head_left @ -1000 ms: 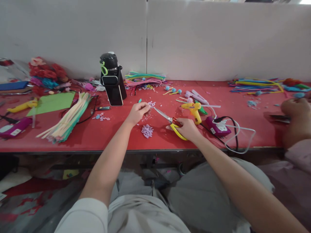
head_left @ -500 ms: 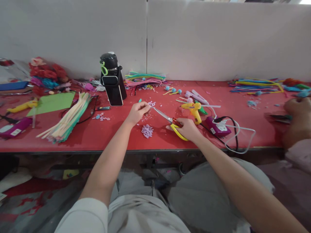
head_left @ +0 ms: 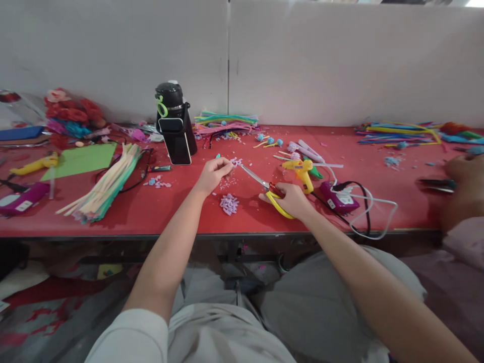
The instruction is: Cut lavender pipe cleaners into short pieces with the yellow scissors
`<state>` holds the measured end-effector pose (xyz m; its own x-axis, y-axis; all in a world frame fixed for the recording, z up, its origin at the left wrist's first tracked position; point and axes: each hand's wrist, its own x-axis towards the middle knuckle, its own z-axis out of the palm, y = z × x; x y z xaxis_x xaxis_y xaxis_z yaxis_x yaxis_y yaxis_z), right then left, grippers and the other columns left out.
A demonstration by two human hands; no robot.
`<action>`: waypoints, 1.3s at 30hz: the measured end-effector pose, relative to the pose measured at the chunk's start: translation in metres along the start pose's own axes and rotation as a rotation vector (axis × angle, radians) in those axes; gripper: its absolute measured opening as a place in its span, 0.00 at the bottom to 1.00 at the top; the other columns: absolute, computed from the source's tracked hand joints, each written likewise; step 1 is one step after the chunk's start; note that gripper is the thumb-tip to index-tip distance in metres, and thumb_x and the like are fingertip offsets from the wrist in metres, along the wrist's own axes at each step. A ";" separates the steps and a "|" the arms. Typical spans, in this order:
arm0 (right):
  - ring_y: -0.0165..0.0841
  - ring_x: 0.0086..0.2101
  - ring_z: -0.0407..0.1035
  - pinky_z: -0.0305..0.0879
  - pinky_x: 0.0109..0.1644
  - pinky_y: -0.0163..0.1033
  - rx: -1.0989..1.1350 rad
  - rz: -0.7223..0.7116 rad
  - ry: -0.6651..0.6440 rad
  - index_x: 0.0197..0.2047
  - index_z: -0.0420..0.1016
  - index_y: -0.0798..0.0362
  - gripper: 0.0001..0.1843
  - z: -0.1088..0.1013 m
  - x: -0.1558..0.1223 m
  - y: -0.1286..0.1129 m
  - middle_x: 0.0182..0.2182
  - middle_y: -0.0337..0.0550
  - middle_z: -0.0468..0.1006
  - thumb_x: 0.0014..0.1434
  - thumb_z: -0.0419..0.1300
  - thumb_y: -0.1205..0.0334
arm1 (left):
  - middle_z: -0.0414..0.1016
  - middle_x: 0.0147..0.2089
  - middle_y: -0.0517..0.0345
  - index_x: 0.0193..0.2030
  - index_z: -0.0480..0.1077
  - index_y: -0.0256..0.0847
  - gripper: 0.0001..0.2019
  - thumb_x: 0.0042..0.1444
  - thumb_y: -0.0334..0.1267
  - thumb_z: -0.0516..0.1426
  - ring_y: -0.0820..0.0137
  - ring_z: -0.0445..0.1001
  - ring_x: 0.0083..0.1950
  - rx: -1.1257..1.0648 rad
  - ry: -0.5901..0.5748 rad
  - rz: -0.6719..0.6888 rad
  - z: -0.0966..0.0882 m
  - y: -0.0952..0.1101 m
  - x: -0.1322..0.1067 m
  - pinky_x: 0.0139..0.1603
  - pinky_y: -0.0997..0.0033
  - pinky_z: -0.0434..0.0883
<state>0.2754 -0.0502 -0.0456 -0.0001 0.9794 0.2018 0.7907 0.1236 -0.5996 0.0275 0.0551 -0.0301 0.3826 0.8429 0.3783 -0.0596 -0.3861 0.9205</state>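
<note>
My left hand [head_left: 213,174] rests on the red table [head_left: 159,217] with its fingers pinched on a small lilac piece [head_left: 236,162] at the fingertips. My right hand [head_left: 291,199] grips the yellow-handled scissors [head_left: 264,187], whose blades point left toward that piece. A small pile of lilac cut bits [head_left: 229,203] lies on the table between my hands.
A yellow glue gun [head_left: 301,171] and a purple power strip [head_left: 338,196] with cables sit right of my hand. A black bottle [head_left: 174,123] stands behind, with pipe-cleaner bundles [head_left: 225,121]. Pale sticks [head_left: 108,182] and green paper [head_left: 83,159] lie left. Another person's hand [head_left: 463,189] works at far right.
My hands have barely moved; the scissors stay at the lilac piece. The other person's hand at far right has shifted slightly.
</note>
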 end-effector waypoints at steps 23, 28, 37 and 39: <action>0.26 0.22 0.50 0.45 0.26 0.36 -0.013 -0.025 -0.038 0.19 0.54 0.50 0.36 -0.001 0.001 0.000 0.16 0.33 0.56 0.45 0.60 0.25 | 0.70 0.23 0.60 0.27 0.70 0.38 0.11 0.55 0.41 0.62 0.75 0.68 0.26 0.094 -0.013 0.025 0.002 0.007 -0.001 0.30 0.72 0.66; 0.27 0.23 0.50 0.46 0.26 0.37 -0.019 -0.018 -0.026 0.19 0.53 0.50 0.36 -0.001 0.002 0.000 0.17 0.34 0.56 0.44 0.60 0.24 | 0.70 0.24 0.60 0.27 0.71 0.38 0.10 0.55 0.41 0.61 0.75 0.68 0.26 0.097 -0.015 0.028 0.002 0.007 -0.001 0.30 0.72 0.66; 0.27 0.23 0.50 0.46 0.26 0.36 -0.017 -0.004 -0.023 0.19 0.52 0.49 0.36 -0.003 0.000 -0.003 0.17 0.33 0.55 0.45 0.60 0.25 | 0.70 0.24 0.60 0.27 0.71 0.38 0.13 0.55 0.45 0.63 0.74 0.68 0.26 0.119 -0.009 0.038 0.003 0.009 -0.002 0.30 0.71 0.66; 0.27 0.23 0.50 0.46 0.26 0.36 -0.017 -0.009 -0.032 0.19 0.52 0.50 0.36 -0.003 0.000 -0.004 0.18 0.33 0.55 0.45 0.60 0.25 | 0.70 0.24 0.60 0.27 0.71 0.38 0.13 0.55 0.45 0.63 0.75 0.68 0.26 0.122 -0.011 0.043 0.003 0.008 -0.002 0.30 0.72 0.66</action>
<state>0.2745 -0.0516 -0.0409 -0.0263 0.9829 0.1821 0.8008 0.1298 -0.5847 0.0285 0.0490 -0.0236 0.3920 0.8206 0.4158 0.0359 -0.4653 0.8844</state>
